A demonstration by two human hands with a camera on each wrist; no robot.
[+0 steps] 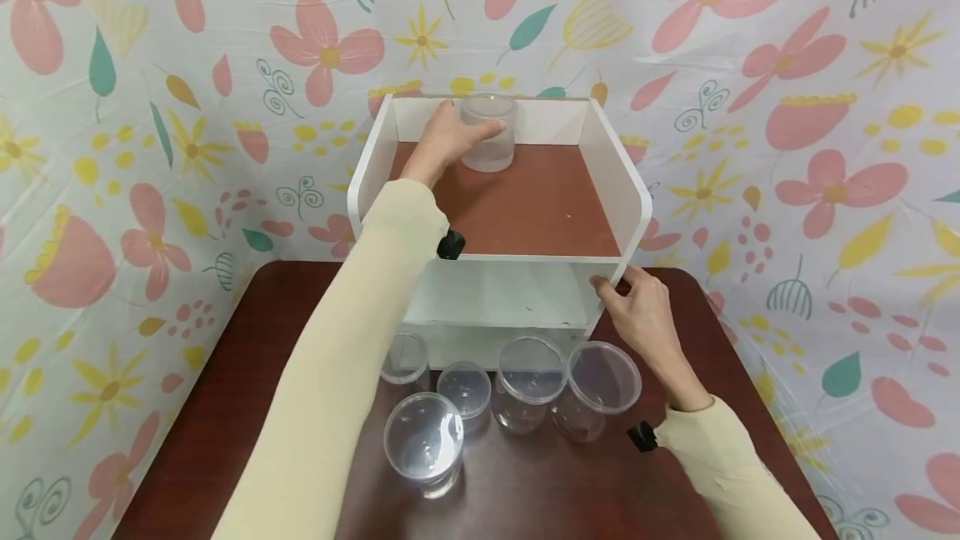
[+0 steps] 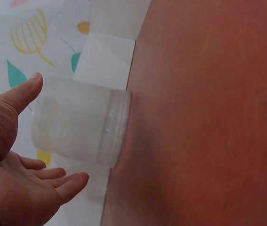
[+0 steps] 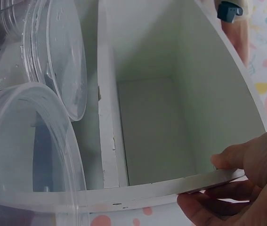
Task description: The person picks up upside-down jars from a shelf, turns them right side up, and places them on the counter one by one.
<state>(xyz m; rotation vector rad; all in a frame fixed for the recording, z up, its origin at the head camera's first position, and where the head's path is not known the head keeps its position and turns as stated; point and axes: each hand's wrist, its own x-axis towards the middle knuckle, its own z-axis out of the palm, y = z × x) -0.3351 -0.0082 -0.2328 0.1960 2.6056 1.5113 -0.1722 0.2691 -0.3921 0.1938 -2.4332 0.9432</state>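
A clear plastic jar (image 1: pixel 489 133) stands lid end down at the back of the brown top board (image 1: pixel 536 211) of a small white shelf unit (image 1: pixel 510 294). My left hand (image 1: pixel 450 138) is beside it, thumb and fingers spread around the jar. In the left wrist view, a gap shows between the fingers of the left hand (image 2: pixel 25 155) and the jar (image 2: pixel 76 120). With thumb inside and fingers outside, my right hand (image 1: pixel 639 307) pinches the front edge of the unit's right side panel, as the right wrist view also shows.
Several clear jars stand on the dark table (image 1: pixel 540 498) before the unit, among them a front jar (image 1: pixel 425 440) and a right jar (image 1: pixel 602 386). A middle shelf (image 1: pixel 495 294) lies under the top board. Floral cloth (image 1: pixel 825 148) hangs behind and at both sides.
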